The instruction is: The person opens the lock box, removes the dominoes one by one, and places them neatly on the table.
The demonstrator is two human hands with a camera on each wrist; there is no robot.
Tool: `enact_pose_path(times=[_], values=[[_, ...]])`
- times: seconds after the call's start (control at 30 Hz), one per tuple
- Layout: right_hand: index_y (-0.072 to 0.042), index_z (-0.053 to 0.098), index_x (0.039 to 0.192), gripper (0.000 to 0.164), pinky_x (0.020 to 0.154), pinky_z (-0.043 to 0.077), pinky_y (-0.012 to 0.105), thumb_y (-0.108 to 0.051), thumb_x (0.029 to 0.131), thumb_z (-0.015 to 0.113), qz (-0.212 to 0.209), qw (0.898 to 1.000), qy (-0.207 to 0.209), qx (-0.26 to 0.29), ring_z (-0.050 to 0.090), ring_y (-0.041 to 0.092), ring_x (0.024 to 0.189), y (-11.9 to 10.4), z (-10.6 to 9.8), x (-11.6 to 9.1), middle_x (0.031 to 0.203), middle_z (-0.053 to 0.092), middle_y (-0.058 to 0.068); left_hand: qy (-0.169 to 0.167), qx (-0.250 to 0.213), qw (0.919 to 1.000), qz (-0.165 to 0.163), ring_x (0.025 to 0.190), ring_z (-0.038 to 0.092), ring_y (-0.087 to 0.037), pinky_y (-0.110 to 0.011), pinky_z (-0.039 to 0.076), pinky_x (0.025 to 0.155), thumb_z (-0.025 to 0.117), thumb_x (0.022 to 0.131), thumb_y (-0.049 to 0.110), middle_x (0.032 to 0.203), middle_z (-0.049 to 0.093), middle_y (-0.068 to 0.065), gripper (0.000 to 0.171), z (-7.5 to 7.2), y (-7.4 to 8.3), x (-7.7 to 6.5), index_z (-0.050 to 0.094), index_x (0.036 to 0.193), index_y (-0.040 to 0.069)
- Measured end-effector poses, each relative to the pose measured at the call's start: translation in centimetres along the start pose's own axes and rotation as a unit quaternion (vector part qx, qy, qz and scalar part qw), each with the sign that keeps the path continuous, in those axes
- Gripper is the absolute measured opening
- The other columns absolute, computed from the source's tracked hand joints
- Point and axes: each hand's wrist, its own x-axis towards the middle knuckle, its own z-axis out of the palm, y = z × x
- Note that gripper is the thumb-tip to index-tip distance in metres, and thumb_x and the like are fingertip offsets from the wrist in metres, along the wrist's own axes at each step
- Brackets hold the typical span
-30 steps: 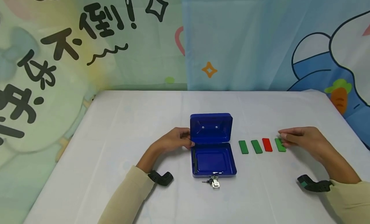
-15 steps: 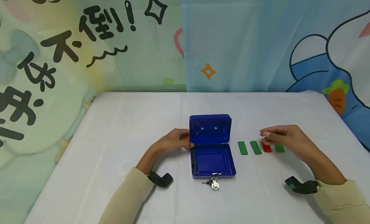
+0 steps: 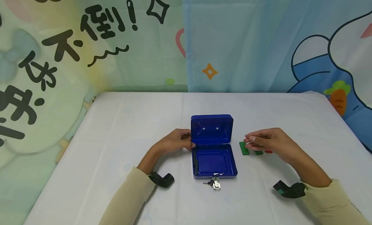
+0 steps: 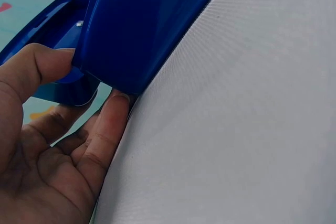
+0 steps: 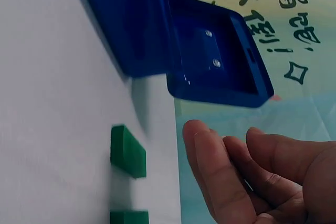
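A blue metal cash box (image 3: 215, 160) stands with its lid (image 3: 211, 129) raised and its inside bare. My left hand (image 3: 175, 141) grips its left rear corner near the hinge, thumb at the edge and fingers behind, as the left wrist view also shows. To the right, my right hand (image 3: 271, 141) hovers over a row of small flat blocks, fingers loosely bent with nothing seen between them. A green block (image 3: 242, 148), a second green block (image 3: 259, 152) and a red block (image 3: 269, 151) peek out below it. The row's right end is hidden by the hand.
A silver lock with a key (image 3: 215, 183) sits at the box's front. White cloth (image 3: 130, 115) covers the table. Behind it hangs a printed curtain (image 3: 232, 41). Each wrist wears a black camera mount (image 3: 161, 179).
My right hand has moved left along the row, from the rightmost green block to near the leftmost one. The left hand and the box stay put.
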Motion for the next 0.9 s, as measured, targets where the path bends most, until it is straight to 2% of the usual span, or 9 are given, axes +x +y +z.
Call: enact_pose_path(times=[0.1, 0.17, 0.23, 0.33, 0.5, 0.7, 0.9], values=[[0.015, 0.052, 0.128, 0.045, 0.062, 0.052, 0.023, -0.019, 0.099, 0.058, -0.010, 0.999, -0.011, 0.036, 0.070, 0.019, 0.093, -0.1, 0.6, 0.1, 0.114, 0.066, 0.021, -0.001, 0.002, 1.0000, 0.002, 0.090, 0.062, -0.022, -0.033, 0.053, 0.080, 0.066, 0.084, 0.015, 0.100, 0.065, -0.010, 0.044, 0.0, 0.0, 0.1, 0.057, 0.124, -0.001], [0.018, 0.051, 0.127, 0.044, 0.076, 0.055, 0.029, -0.016, 0.100, 0.056, -0.022, 0.998, -0.020, 0.052, 0.070, 0.021, 0.094, -0.1, 1.0, 0.1, 0.114, 0.065, 0.024, -0.002, 0.001, 1.0000, 0.003, 0.090, 0.062, -0.022, -0.033, 0.053, 0.080, 0.066, 0.084, 0.015, 0.100, 0.065, -0.010, 0.043, 0.0, 0.0, 0.1, 0.058, 0.123, -0.001], [0.021, 0.050, 0.125, 0.042, 0.081, 0.053, 0.035, -0.013, 0.100, 0.055, -0.030, 0.997, -0.027, 0.068, 0.069, 0.022, 0.094, -0.1, 1.4, 0.1, 0.114, 0.064, 0.026, -0.003, -0.001, 1.0000, 0.004, 0.090, 0.062, -0.022, -0.033, 0.052, 0.080, 0.066, 0.084, 0.015, 0.100, 0.065, -0.011, 0.043, 0.1, 0.0, 0.2, 0.058, 0.123, -0.001], [0.022, 0.050, 0.124, 0.041, 0.081, 0.053, 0.036, -0.012, 0.100, 0.054, -0.037, 0.996, -0.039, 0.073, 0.069, 0.022, 0.095, -0.2, 2.1, 0.2, 0.113, 0.064, 0.027, -0.001, -0.006, 1.0000, 0.001, 0.090, 0.062, -0.022, -0.033, 0.053, 0.080, 0.066, 0.084, 0.014, 0.100, 0.065, -0.011, 0.043, 0.1, 0.0, 0.2, 0.058, 0.123, -0.001], [0.020, 0.053, 0.123, 0.038, 0.082, 0.053, 0.035, -0.011, 0.100, 0.055, -0.024, 0.994, -0.068, 0.079, 0.069, 0.023, 0.095, -0.6, 2.9, 0.4, 0.111, 0.066, 0.023, 0.000, -0.008, 1.0000, -0.002, 0.090, 0.062, -0.022, -0.033, 0.053, 0.080, 0.066, 0.084, 0.013, 0.100, 0.065, -0.010, 0.043, 0.1, 0.1, 0.1, 0.058, 0.124, -0.001], [0.019, 0.054, 0.123, 0.036, 0.080, 0.054, 0.037, -0.010, 0.101, 0.053, -0.037, 0.993, -0.093, 0.061, 0.070, 0.025, 0.088, -1.4, 3.5, 0.3, 0.112, 0.065, 0.026, -0.002, -0.007, 1.0000, 0.002, 0.089, 0.062, -0.021, -0.033, 0.053, 0.079, 0.065, 0.084, 0.012, 0.100, 0.066, -0.011, 0.045, 0.0, 0.2, -0.1, 0.056, 0.126, -0.003], [0.018, 0.054, 0.124, 0.038, 0.083, 0.053, 0.038, -0.011, 0.100, 0.054, -0.023, 0.991, -0.118, 0.060, 0.069, 0.026, 0.093, -2.3, 4.6, 0.7, 0.110, 0.066, 0.026, 0.001, -0.006, 1.0000, 0.004, 0.088, 0.061, -0.021, -0.033, 0.053, 0.079, 0.065, 0.084, 0.013, 0.099, 0.065, -0.011, 0.046, 0.1, 0.0, -0.1, 0.056, 0.126, -0.003]])
